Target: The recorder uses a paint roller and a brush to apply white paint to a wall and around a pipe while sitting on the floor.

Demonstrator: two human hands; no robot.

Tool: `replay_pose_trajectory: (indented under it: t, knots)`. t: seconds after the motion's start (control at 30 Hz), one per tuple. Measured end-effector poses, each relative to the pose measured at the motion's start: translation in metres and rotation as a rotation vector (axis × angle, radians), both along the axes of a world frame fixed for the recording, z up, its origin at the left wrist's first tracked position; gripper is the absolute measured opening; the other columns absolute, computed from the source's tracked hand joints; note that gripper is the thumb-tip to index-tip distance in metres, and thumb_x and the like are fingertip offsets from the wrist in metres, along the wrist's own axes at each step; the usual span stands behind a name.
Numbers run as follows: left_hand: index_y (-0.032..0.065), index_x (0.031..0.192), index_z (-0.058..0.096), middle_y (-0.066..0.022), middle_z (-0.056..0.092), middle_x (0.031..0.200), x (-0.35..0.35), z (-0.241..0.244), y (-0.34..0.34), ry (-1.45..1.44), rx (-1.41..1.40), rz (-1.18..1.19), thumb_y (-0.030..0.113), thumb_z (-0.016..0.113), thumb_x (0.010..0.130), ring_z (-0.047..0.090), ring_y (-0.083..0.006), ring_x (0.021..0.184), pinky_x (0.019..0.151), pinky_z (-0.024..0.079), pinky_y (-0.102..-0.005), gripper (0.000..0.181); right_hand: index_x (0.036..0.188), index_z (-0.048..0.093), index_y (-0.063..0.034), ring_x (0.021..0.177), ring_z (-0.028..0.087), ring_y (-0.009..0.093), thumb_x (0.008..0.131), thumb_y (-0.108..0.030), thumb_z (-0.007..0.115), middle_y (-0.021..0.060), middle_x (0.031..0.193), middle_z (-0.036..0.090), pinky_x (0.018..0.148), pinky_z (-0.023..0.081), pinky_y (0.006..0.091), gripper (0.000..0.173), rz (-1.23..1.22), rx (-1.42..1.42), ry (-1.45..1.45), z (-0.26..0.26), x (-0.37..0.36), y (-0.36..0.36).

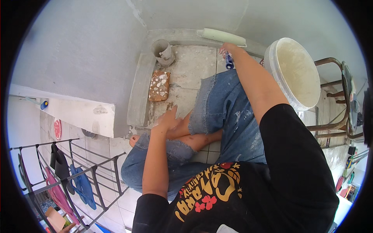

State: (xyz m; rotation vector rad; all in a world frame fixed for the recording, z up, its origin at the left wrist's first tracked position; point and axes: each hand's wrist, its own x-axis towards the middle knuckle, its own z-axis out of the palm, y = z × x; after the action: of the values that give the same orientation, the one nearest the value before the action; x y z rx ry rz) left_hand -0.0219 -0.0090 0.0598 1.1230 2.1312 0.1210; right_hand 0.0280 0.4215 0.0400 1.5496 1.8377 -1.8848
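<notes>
My right hand (pixel 229 49) is closed around the blue handle (pixel 229 61) of a paint roller. The pale roller sleeve (pixel 223 36) lies along the low ledge (pixel 183 36) where the grey wall (pixel 198 14) meets the floor. Nothing shows in my left hand (pixel 168 118), which hovers or rests by my lower leg with its fingers apart. Beyond it, a paint-spattered brick (pixel 159 86) lies on the dirty tiles. A small grey pot (pixel 163 53), stained with paint, stands upright in the corner.
Close by my right arm is a large white bucket (pixel 271 67), its inside coated with pale paint. A metal-framed chair (pixel 345 96) stands behind it. At lower left, a dark rack (pixel 94 171) carries blue flip-flops (pixel 83 186) and other footwear. A wall end (pixel 112 121) juts out at left.
</notes>
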Motion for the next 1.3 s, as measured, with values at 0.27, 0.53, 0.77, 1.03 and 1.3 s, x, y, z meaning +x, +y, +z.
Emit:
replay_pose_trajectory:
  t: [0.27, 0.53, 0.77, 1.03, 1.3]
  knots:
    - [0.0080, 0.140, 0.029, -0.0257, 0.050, 0.126, 0.012, 0.017, 0.019, -0.012, -0.120, 0.012, 0.037, 0.055, 0.083, 0.048, -0.0359, 0.118, 0.098, 0.038, -0.0406, 0.069, 0.064, 0.057, -0.0036, 0.043, 0.046, 0.017, 0.074, -0.017, 0.056, 0.0084, 0.061, 0.050, 0.040, 0.041, 0.0316, 0.016, -0.112, -0.095, 0.012, 0.001, 0.020, 0.019]
    - [0.0133, 0.141, 0.029, -0.0207, 0.049, 0.127, 0.012, 0.011, 0.021, -0.024, -0.125, 0.018, 0.038, 0.053, 0.085, 0.049, -0.0373, 0.117, 0.097, 0.040, -0.0439, 0.066, 0.062, 0.055, -0.0056, 0.041, 0.046, 0.019, 0.071, -0.015, 0.055, 0.0067, 0.055, 0.048, 0.040, 0.040, 0.0338, 0.013, 0.049, 0.087, -0.040, 0.008, 0.019, 0.028]
    - [0.0126, 0.140, 0.030, -0.0207, 0.050, 0.126, 0.014, 0.011, 0.022, -0.007, -0.093, 0.013, 0.038, 0.054, 0.085, 0.049, -0.0372, 0.116, 0.096, 0.040, -0.0443, 0.065, 0.058, 0.051, -0.0057, 0.041, 0.048, 0.019, 0.069, -0.012, 0.055, 0.0062, 0.051, 0.048, 0.040, 0.040, 0.0335, 0.013, -0.013, 0.025, 0.004, 0.011, 0.020, 0.028]
    - [0.0120, 0.139, 0.031, -0.0209, 0.050, 0.126, 0.015, 0.015, 0.021, -0.007, -0.084, 0.024, 0.037, 0.054, 0.085, 0.050, -0.0369, 0.115, 0.095, 0.041, -0.0442, 0.064, 0.060, 0.052, -0.0052, 0.041, 0.047, 0.017, 0.071, -0.015, 0.053, 0.0063, 0.053, 0.046, 0.039, 0.040, 0.0319, 0.015, -0.058, 0.003, 0.034, 0.010, 0.020, 0.027]
    - [0.0112, 0.139, 0.031, -0.0219, 0.049, 0.127, 0.017, 0.025, 0.023, -0.025, -0.126, 0.016, 0.036, 0.053, 0.086, 0.048, -0.0367, 0.117, 0.097, 0.039, -0.0425, 0.062, 0.061, 0.052, -0.0057, 0.040, 0.046, 0.017, 0.072, -0.016, 0.053, 0.0056, 0.052, 0.045, 0.038, 0.039, 0.0324, 0.015, -0.036, 0.037, 0.023, 0.009, 0.019, 0.022]
